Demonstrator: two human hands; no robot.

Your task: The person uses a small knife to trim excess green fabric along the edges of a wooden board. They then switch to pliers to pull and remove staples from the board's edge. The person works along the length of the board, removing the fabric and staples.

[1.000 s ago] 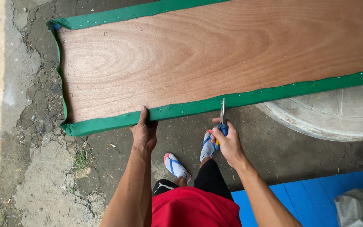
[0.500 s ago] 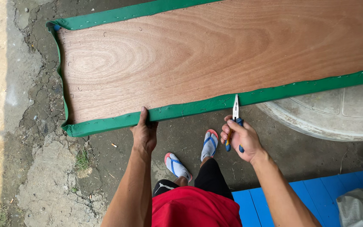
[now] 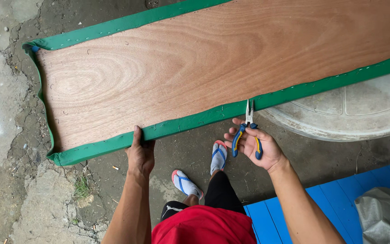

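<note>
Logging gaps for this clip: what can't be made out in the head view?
- Wooden panel: its right end is cut off by the frame edge.
- Left hand: the fingers curl under the green fabric edging, so most are hidden.
- Pliers: whether the tips grip anything is too small to tell.
- Grey cover: cut off at the corner.

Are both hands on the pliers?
No, only the right hand holds the pliers; the left hand grips the board's green edge.
</note>
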